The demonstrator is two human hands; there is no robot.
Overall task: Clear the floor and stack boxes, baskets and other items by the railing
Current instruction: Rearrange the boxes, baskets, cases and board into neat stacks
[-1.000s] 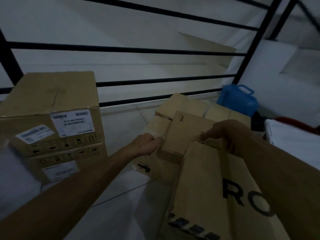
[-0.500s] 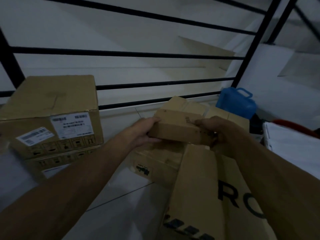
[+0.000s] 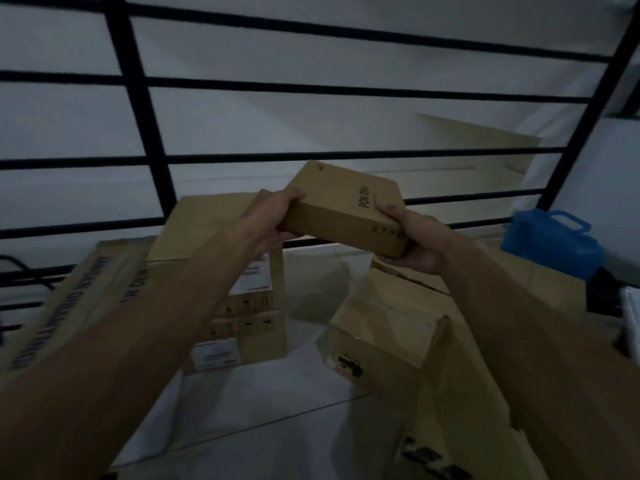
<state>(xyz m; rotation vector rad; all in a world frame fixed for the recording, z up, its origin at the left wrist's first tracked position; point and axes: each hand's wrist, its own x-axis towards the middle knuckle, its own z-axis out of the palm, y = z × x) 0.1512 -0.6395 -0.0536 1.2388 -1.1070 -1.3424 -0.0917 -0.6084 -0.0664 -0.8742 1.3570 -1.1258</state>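
A small flat cardboard box (image 3: 343, 209) with dark print on its top is held up in the air in front of the black railing (image 3: 311, 155). My left hand (image 3: 266, 220) grips its left end, thumb on top. My right hand (image 3: 414, 237) holds its right end from below, thumb lying across the top. Below it, an open cardboard box (image 3: 377, 334) sits on the floor. A tall labelled cardboard box (image 3: 214, 223) stands by the railing, partly hidden by my left forearm.
A long printed carton (image 3: 86, 296) lies at the left. A blue plastic container (image 3: 550, 244) with a handle stands at the right by the railing post. A large flat cardboard piece (image 3: 460, 427) leans at the lower right. Pale floor tiles (image 3: 277, 410) show between the boxes.
Both hands lifted the small box off the open box on the floor and raised it toward the railing. The view swung left, bringing the long carton into sight.
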